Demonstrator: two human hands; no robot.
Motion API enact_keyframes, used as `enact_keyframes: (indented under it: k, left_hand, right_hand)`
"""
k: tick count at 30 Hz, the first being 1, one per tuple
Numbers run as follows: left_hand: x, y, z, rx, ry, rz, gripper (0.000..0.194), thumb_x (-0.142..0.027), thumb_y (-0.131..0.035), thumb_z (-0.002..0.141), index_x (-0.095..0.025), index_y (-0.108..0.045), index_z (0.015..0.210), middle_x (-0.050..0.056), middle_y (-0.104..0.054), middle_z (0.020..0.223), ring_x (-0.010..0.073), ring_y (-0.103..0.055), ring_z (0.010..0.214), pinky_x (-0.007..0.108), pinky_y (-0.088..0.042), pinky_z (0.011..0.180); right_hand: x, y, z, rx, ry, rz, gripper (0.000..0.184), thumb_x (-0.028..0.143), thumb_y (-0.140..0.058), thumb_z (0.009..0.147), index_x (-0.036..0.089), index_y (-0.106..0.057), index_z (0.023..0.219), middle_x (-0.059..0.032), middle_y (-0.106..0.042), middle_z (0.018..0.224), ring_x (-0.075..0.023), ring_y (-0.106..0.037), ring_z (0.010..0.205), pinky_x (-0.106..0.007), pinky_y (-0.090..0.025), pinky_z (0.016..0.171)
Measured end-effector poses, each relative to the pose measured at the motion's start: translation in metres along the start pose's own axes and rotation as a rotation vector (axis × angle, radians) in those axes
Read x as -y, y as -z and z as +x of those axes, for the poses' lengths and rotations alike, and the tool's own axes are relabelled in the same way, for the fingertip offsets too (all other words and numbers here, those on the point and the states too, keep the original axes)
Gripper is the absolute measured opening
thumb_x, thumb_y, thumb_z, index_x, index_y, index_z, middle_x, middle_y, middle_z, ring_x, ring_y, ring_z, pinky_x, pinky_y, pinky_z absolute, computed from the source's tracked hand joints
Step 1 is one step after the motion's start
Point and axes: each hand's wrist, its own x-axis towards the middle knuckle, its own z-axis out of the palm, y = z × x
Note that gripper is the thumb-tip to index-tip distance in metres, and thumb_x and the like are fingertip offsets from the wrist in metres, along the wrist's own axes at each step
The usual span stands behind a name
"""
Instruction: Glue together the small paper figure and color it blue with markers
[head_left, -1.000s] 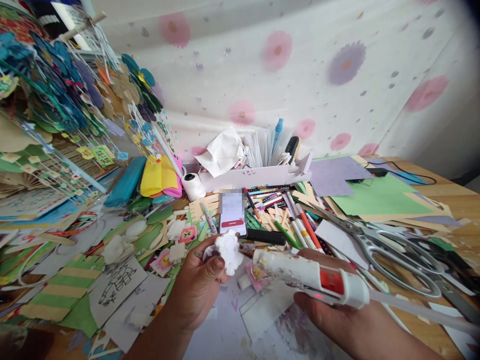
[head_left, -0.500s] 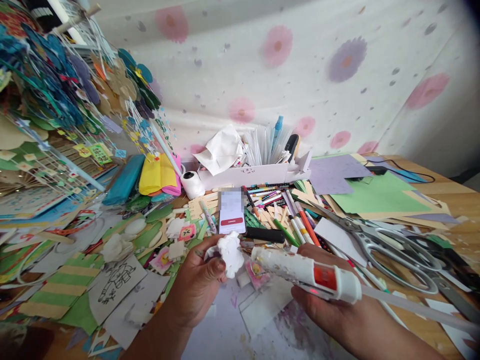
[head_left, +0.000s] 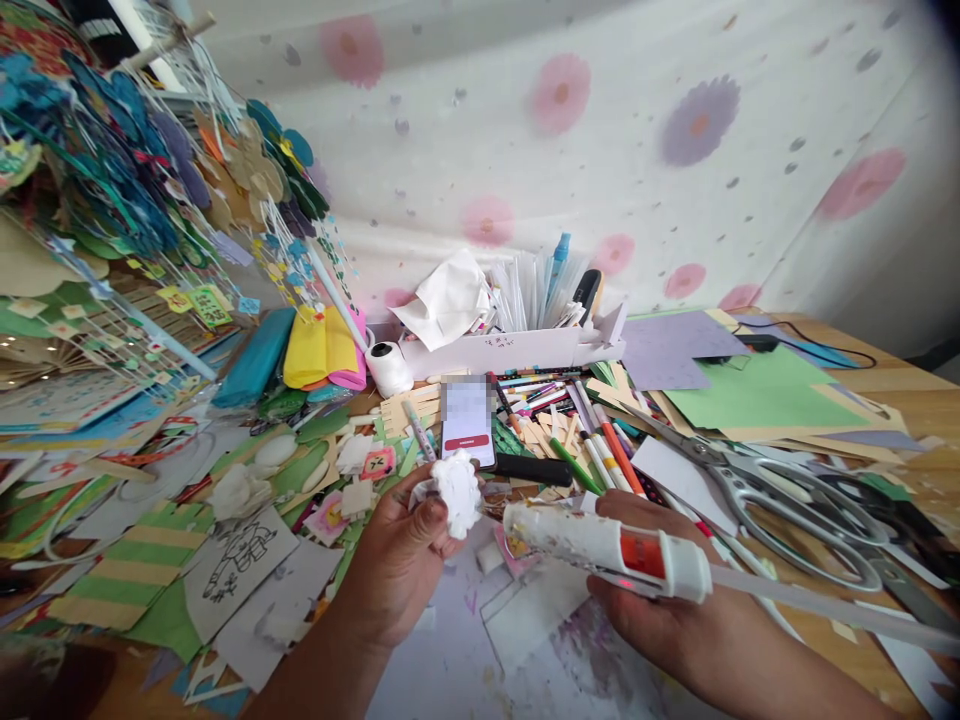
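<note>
A ruffled white piece, maybe paper or tissue, [head_left: 457, 492] is pinched between the thumb and fingers of my left hand [head_left: 405, 560]. Its flat round side faces me. My right hand [head_left: 645, 600] grips a white hot glue gun [head_left: 581, 540] with a clear glue stick [head_left: 810, 600] sticking out of its back. The gun's nozzle points left at the white piece, with a small gap between them. Just beyond my left hand lies a phone [head_left: 466, 420] with its screen lit. Under my hands is a pale purple, stained work sheet [head_left: 465, 680].
Large metal scissors [head_left: 780, 500] lie to the right. Markers and wooden sticks [head_left: 555, 430] pile up in the middle, before a white box [head_left: 510, 352]. Paper scraps and a line drawing [head_left: 236, 565] cover the left. Strings of cut-outs [head_left: 157, 180] hang at upper left.
My left hand has turned the white piece so its flat side shows more toward me. The glue gun stays close by, almost unmoved. The whole view has shifted slightly.
</note>
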Motion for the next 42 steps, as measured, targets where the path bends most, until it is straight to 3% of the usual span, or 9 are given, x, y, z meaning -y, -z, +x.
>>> enact_keyframes:
  k: [5, 11, 24, 36, 42]
  left_hand:
    - [-0.001, -0.001, -0.001, -0.005, -0.001, -0.011, 0.04, -0.033, -0.092, 0.054, -0.017, -0.056, 0.061, -0.008, -0.047, 0.051, 0.0048, -0.039, 0.045, 0.018, -0.039, 0.046]
    - [0.001, -0.002, -0.002, -0.045, 0.063, 0.009, 0.048, -0.036, -0.094, 0.047, -0.019, -0.068, 0.083, -0.007, -0.054, 0.058, 0.0047, -0.041, 0.047, 0.017, -0.038, 0.046]
    - [0.001, -0.003, -0.002, -0.032, 0.077, 0.0, 0.047, -0.034, -0.094, 0.046, -0.02, -0.07, 0.085, -0.008, -0.049, 0.053, 0.0045, -0.039, 0.046, 0.017, -0.037, 0.046]
    - [0.006, 0.0, -0.002, 0.008, 0.091, 0.0, 0.057, -0.034, -0.095, 0.044, -0.019, -0.072, 0.093, -0.001, -0.068, 0.069, 0.0035, -0.042, 0.044, 0.018, -0.04, 0.045]
    - [0.008, 0.001, -0.002, 0.018, 0.089, -0.015, 0.051, -0.033, -0.094, 0.047, -0.02, -0.073, 0.091, -0.002, -0.069, 0.07, 0.0042, -0.047, 0.046, 0.017, -0.042, 0.046]
  right_hand:
    - [0.003, 0.001, 0.002, -0.009, 0.02, -0.05, 0.02, 0.007, -0.046, 0.074, 0.02, -0.043, 0.06, 0.0006, -0.053, 0.059, -0.0132, -0.05, 0.053, -0.023, -0.038, 0.05]
    - [0.008, 0.001, 0.002, 0.094, 0.018, -0.039, 0.021, 0.009, -0.047, 0.075, 0.021, -0.04, 0.06, -0.0003, -0.056, 0.058, -0.0142, -0.053, 0.054, -0.023, -0.042, 0.049]
    - [0.016, 0.002, 0.006, 0.018, 0.024, -0.004, 0.025, 0.006, -0.044, 0.078, 0.022, -0.046, 0.058, -0.0017, -0.06, 0.057, -0.0165, -0.057, 0.053, -0.026, -0.047, 0.051]
    - [0.011, 0.002, 0.001, 0.046, 0.004, -0.063, 0.023, 0.008, -0.044, 0.078, 0.022, -0.048, 0.06, -0.0035, -0.061, 0.059, -0.0181, -0.059, 0.055, -0.028, -0.048, 0.052]
    - [0.016, 0.003, 0.003, 0.048, 0.024, -0.029, 0.023, 0.009, -0.043, 0.079, 0.022, -0.047, 0.061, -0.0033, -0.062, 0.059, -0.0187, -0.061, 0.056, -0.029, -0.05, 0.054]
